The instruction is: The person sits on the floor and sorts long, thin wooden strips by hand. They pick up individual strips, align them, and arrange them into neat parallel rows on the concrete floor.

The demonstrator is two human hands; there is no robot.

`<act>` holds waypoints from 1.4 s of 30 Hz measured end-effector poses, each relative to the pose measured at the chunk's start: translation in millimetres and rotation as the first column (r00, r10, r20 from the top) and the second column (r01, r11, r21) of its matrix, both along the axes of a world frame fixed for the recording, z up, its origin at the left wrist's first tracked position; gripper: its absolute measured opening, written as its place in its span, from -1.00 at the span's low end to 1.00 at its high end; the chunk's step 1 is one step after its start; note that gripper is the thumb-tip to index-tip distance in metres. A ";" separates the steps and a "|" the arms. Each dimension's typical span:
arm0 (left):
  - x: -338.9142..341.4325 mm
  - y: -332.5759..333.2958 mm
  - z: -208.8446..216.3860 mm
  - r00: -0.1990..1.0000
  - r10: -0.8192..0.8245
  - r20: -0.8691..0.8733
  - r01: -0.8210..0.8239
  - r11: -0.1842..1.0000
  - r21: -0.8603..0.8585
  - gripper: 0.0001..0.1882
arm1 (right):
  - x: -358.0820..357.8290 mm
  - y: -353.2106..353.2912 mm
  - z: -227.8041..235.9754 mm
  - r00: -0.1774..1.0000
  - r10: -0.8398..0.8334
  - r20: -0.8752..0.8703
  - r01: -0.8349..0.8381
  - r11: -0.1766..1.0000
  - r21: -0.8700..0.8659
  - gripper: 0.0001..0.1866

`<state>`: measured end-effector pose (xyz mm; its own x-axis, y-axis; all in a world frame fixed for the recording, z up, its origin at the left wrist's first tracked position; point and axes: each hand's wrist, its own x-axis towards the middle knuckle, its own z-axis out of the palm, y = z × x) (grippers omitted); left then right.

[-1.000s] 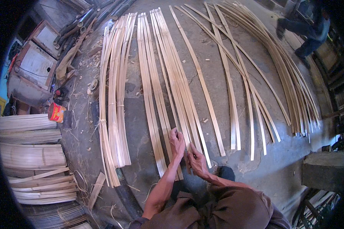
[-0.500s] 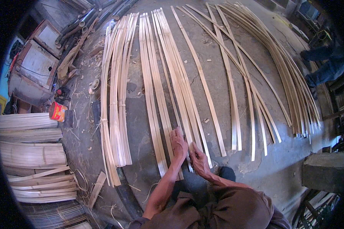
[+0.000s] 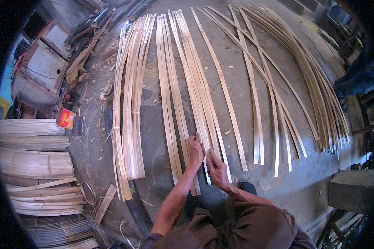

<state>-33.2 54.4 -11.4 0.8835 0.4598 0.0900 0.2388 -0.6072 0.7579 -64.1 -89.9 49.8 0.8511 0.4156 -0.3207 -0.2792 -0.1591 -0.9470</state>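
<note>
Long pale bamboo strips (image 3: 201,95) lie lengthwise in a loose row on the floor before me. My left hand (image 3: 196,151) is at the left edge of the middle group, its fingers closed against the near part of the strips. Slightly nearer and to the right, my right hand (image 3: 218,170) grips the same group close to its near ends, thumb on top. Left of my hands, a few flat strips (image 3: 166,108) lie side by side, their near ends partly behind my left forearm. My fingertips' undersides are hidden.
A thicker bunch of strips (image 3: 131,103) lies left. Crossed single strips (image 3: 257,66) and a large curved bundle (image 3: 309,74) are to the right. Stacked slats (image 3: 35,164) and a red tin (image 3: 65,118) stand far left. A concrete block (image 3: 355,189) sits at right, with a person's leg (image 3: 361,79) beyond.
The single strip at the left of the middle group has closed up against it. My left hand's fingers have drawn in slightly. The view has shifted a little; my right hand keeps its grip.
</note>
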 end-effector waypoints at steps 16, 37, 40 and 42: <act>-58.2 30.4 20.9 0.930 0.363 0.063 -0.367 0.899 0.240 -0.57 | -34.4 9.7 -43.7 0.970 0.239 0.038 -0.235 0.968 -0.083 -0.38; -69.4 85.7 25.3 0.933 0.294 -0.205 -0.353 0.656 -0.667 -0.54 | -20.4 46.4 1.6 0.985 0.173 -0.018 -0.172 0.985 0.025 -0.42; -60.9 83.7 28.6 0.942 0.264 -0.205 -0.300 0.398 -0.867 -0.66 | -18.4 42.7 -8.1 0.970 0.189 0.155 -0.186 0.982 -0.034 -0.41; -59.2 86.6 20.7 0.930 0.326 -0.172 -0.257 0.239 -0.936 -0.66 | -15.6 50.7 -8.8 0.861 0.117 0.496 -0.132 0.991 -0.005 -0.41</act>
